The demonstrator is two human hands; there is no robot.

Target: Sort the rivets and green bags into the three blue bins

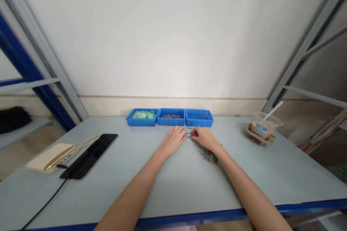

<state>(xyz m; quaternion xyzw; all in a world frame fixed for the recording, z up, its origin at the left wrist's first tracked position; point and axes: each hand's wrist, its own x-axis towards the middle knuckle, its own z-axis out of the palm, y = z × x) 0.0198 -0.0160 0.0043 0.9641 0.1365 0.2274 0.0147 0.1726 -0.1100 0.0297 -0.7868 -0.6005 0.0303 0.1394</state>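
Logging head view: both forearms reach out over the tabletop from its near edge. Left hand and right hand sit close together, mid-table. Fingers of both hands are nearly closed and meet on a small metal part, pinched between them just above the surface; too small to tell its exact kind. Just nearer than the right fingers lies a loose heap of metal pins with brownish ends, not touching either hand.

Beyond the fingers, against the wall, three blue plastic bins stand side by side. Left bin holds green-and-white packets; middle bin holds metal pins; right bin holds a thin metal item or two. Well left of the fingers, a cream-and-gold case lies against a black tablet, with a black cable running off the near edge. Well right of the fingers stands a lidded plastic cup with a straw, in a cardboard carrier.
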